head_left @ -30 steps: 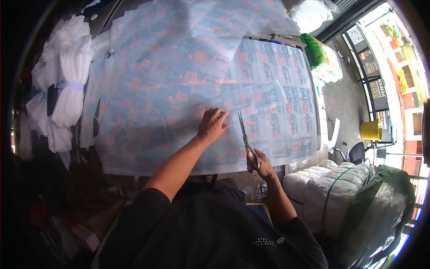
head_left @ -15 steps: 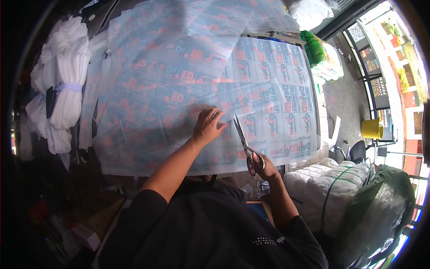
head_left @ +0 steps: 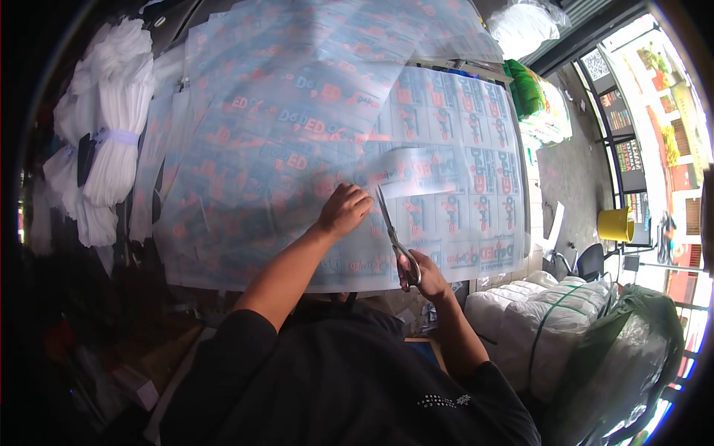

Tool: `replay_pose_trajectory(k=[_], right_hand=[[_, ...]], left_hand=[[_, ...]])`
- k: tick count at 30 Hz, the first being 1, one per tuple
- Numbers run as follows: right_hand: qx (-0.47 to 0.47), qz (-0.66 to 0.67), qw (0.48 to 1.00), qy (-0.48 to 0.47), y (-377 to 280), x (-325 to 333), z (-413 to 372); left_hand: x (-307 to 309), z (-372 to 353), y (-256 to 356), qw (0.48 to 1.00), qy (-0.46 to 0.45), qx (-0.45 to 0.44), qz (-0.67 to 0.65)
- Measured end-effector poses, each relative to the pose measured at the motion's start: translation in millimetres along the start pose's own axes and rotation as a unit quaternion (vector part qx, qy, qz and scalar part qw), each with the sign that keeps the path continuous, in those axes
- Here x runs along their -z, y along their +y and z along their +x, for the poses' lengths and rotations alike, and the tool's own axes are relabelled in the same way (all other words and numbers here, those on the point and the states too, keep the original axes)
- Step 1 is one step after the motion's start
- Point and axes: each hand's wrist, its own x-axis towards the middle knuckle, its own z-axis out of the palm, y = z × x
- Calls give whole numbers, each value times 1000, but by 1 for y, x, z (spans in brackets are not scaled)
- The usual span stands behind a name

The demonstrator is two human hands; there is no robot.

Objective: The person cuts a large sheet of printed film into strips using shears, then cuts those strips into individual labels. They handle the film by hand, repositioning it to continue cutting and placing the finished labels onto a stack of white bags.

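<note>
Pinched together, the fingers of my left hand [head_left: 346, 210] are at the near-left end of a loose printed plastic strip [head_left: 420, 177], which is blurred and catches the light. My right hand [head_left: 424, 276] grips metal scissors [head_left: 391, 229] by their handles. The blades point away from me, nearly together, with the tip beside my left fingertips and near the strip's lower edge. Beneath both hands lie large translucent sheets [head_left: 483, 223] printed in red and blue-grey, spread over the table and overlapping at the left and far side.
Bundles of white plastic [head_left: 115, 137] hang at the left. To the right sit a wrapped white bale [head_left: 558, 320], a green-and-white sack [head_left: 539, 104] and a yellow bucket [head_left: 616, 225]. A clear bag of white material [head_left: 524, 30] is at the far right corner.
My left fingers have closed from a spread pose. The strip has shifted and its surface now bends and shines. The scissors have moved slightly left, their blades closer together.
</note>
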Motion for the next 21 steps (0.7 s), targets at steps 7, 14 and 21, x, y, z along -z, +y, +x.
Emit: replay_pose_trajectory(k=[7, 14, 21], right_hand=[[-18, -18, 999, 45, -10, -32, 1], [-31, -43, 996, 77, -7, -49, -5], [-19, -58, 994, 86, -12, -62, -8]], left_hand=[[18, -8, 11, 999, 2, -1, 34], [27, -11, 11, 1000, 14, -10, 19], [31, -18, 9, 1000, 10, -16, 19]])
